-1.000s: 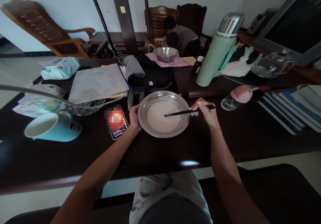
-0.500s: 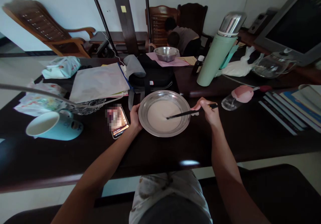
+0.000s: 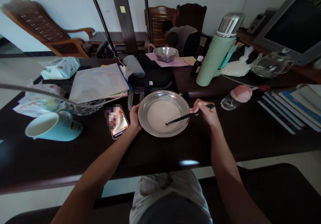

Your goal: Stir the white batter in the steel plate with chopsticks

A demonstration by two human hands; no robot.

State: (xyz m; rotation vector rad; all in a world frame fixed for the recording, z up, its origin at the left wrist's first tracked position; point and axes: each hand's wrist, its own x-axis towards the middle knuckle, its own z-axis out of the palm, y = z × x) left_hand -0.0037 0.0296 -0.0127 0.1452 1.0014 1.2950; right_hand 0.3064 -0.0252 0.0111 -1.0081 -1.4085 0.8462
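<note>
Black chopsticks [image 3: 182, 117] sit clamped in the right hand [image 3: 205, 112], tips in pale liquid [image 3: 160, 113]. The left hand [image 3: 135, 117] grips the metal bowl [image 3: 163, 95] — on the dark table [image 3: 160, 155], near the phone [image 3: 120, 125].

passage: tabletop [image 3: 163, 153] before bowl [image 3: 163, 95] | blocked left: phone [image 3: 120, 123], mug [image 3: 56, 130] | blocked ahead: black case [image 3: 155, 76], thermos [image 3: 213, 56]

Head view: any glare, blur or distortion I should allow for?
In the head view, glare whitens a patch of the table near its edge; pixelation hides part of the phone; mug and thermos slant, probably lens distortion; bowl and chopsticks read clearly.
</note>
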